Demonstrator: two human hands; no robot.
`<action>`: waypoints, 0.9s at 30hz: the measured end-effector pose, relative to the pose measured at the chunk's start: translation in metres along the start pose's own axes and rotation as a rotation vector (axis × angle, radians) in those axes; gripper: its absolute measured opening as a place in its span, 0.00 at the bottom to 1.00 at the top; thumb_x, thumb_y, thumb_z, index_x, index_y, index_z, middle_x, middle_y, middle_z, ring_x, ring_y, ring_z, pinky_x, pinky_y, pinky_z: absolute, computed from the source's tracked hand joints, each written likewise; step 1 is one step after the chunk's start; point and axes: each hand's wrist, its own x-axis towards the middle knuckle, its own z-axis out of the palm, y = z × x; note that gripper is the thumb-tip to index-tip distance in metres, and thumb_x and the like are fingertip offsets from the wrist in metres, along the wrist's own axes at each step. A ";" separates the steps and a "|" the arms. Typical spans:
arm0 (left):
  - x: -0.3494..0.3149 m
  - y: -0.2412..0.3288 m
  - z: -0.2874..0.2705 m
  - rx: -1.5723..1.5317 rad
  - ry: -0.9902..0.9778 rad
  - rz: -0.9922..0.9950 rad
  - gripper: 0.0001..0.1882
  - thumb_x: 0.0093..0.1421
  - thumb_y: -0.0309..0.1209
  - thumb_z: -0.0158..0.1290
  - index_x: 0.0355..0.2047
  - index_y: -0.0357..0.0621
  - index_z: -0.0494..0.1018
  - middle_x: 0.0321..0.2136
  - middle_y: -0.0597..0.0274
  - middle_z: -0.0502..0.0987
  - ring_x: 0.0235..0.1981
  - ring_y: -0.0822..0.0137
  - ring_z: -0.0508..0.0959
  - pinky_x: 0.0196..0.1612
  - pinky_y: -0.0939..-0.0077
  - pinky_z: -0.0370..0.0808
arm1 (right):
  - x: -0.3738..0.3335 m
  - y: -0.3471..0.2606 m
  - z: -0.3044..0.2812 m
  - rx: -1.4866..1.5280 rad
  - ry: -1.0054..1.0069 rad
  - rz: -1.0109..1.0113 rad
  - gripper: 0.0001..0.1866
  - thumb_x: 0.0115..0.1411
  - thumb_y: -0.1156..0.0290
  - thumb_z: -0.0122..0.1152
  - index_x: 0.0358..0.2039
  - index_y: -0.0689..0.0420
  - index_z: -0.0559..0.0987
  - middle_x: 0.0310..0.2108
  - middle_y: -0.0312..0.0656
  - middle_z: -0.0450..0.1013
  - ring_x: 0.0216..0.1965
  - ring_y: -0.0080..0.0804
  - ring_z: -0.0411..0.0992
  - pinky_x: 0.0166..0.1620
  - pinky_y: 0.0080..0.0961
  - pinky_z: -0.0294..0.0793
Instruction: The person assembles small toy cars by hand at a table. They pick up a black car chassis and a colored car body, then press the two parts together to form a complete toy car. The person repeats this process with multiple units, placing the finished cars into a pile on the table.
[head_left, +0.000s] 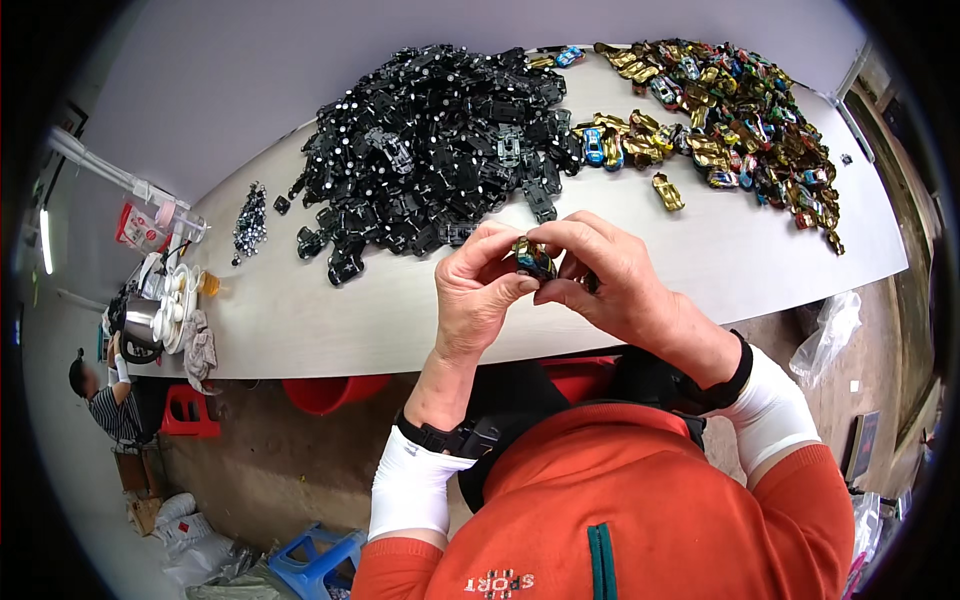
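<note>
My left hand (472,292) and my right hand (632,278) meet above the near edge of the pale table (760,275). Between their fingertips they grip a small toy car (534,259) with blue and yellow colouring. Fingers cover much of it, so I cannot tell how its parts fit together. Beyond my hands rises a large heap of black toy car chassis (430,130). Farther right lies a pile of gold and multicoloured toy car bodies (740,130). One gold car body (668,192) sits apart, nearer to my right hand.
Small shiny parts (249,225) lie in a cluster at the table's left. A kettle (140,328), white cups and a cloth (200,350) crowd the left end. Below stand a red basin (335,393), a red stool (190,412) and a blue stool (318,562). Another person (118,412) sits far left.
</note>
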 end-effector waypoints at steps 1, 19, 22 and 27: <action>-0.001 0.002 0.000 0.037 0.001 0.015 0.21 0.46 0.19 0.62 0.43 0.33 0.73 0.38 0.61 0.72 0.40 0.70 0.75 0.44 0.80 0.76 | 0.000 -0.002 0.000 -0.001 -0.007 -0.001 0.25 0.42 0.79 0.68 0.43 0.55 0.71 0.28 0.42 0.68 0.28 0.38 0.70 0.29 0.30 0.72; 0.012 0.006 0.011 0.086 0.370 -0.204 0.08 0.53 0.20 0.58 0.32 0.34 0.70 0.23 0.60 0.75 0.18 0.74 0.74 0.19 0.82 0.74 | 0.005 0.014 -0.009 0.177 -0.104 0.366 0.14 0.48 0.77 0.67 0.36 0.63 0.75 0.24 0.38 0.74 0.21 0.17 0.65 0.24 0.18 0.67; 0.011 0.003 0.005 0.026 0.312 -0.234 0.08 0.54 0.21 0.57 0.34 0.33 0.71 0.24 0.57 0.76 0.18 0.71 0.76 0.18 0.81 0.75 | 0.003 0.019 -0.001 0.203 -0.028 0.367 0.13 0.49 0.80 0.64 0.36 0.62 0.76 0.22 0.37 0.72 0.23 0.18 0.65 0.26 0.19 0.66; 0.010 0.004 0.002 0.143 0.197 -0.351 0.08 0.56 0.24 0.55 0.35 0.33 0.72 0.25 0.54 0.77 0.18 0.69 0.76 0.16 0.82 0.73 | 0.007 0.019 -0.010 0.182 -0.072 0.412 0.13 0.49 0.79 0.65 0.36 0.64 0.75 0.24 0.40 0.71 0.25 0.26 0.68 0.30 0.24 0.68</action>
